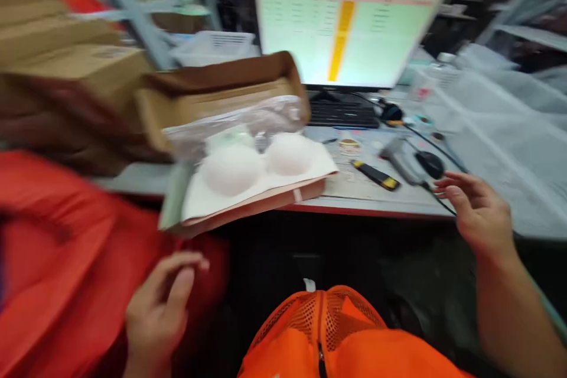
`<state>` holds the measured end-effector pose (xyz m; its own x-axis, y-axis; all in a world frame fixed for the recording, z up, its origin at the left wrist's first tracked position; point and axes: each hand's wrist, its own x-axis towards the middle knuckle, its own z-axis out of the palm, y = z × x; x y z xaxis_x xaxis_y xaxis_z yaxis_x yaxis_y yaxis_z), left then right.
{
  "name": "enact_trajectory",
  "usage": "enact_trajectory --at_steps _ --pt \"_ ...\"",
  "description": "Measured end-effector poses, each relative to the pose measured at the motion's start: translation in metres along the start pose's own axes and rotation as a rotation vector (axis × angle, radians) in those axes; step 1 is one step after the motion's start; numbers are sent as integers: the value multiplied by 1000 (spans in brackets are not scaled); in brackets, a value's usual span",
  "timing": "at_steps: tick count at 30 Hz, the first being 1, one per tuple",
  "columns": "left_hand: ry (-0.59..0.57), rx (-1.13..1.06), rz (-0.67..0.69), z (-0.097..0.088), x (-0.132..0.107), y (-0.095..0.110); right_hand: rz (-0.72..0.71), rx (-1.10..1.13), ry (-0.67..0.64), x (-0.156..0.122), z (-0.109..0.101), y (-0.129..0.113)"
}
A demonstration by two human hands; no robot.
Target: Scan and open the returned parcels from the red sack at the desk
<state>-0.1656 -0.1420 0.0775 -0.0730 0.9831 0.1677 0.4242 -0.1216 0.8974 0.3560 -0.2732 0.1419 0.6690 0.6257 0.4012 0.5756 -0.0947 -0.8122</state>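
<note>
A white bra (252, 168) lies across the front of an opened cardboard box (221, 91), with clear plastic packaging (274, 115) behind its cups. My left hand (159, 304) hangs below the box, in front of red fabric; its thumb and forefinger are apart and nothing shows between them. Over the desk's right front edge, my right hand (481, 212) is raised with loosely bent fingers and appears to hold nothing. Its fingertips are nearest to a black computer mouse (429, 164), a cable and a grey handheld device (402, 159) that looks like a scanner.
A black and yellow box cutter (375, 175) lies on the desk (345, 204). Behind stand a keyboard (343, 114) and a lit monitor (305, 41). Translucent bins (505, 136) fill the right side. Cardboard boxes (75, 65) and red fabric (66, 260) occupy the left.
</note>
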Motion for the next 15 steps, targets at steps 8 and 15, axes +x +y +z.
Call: enact_trajectory --at_steps 8,15 --pt "-1143 155 -90 174 -60 -80 351 -415 531 -70 -226 74" --pt "-1186 361 18 247 -32 -103 808 -548 435 -89 -345 150"
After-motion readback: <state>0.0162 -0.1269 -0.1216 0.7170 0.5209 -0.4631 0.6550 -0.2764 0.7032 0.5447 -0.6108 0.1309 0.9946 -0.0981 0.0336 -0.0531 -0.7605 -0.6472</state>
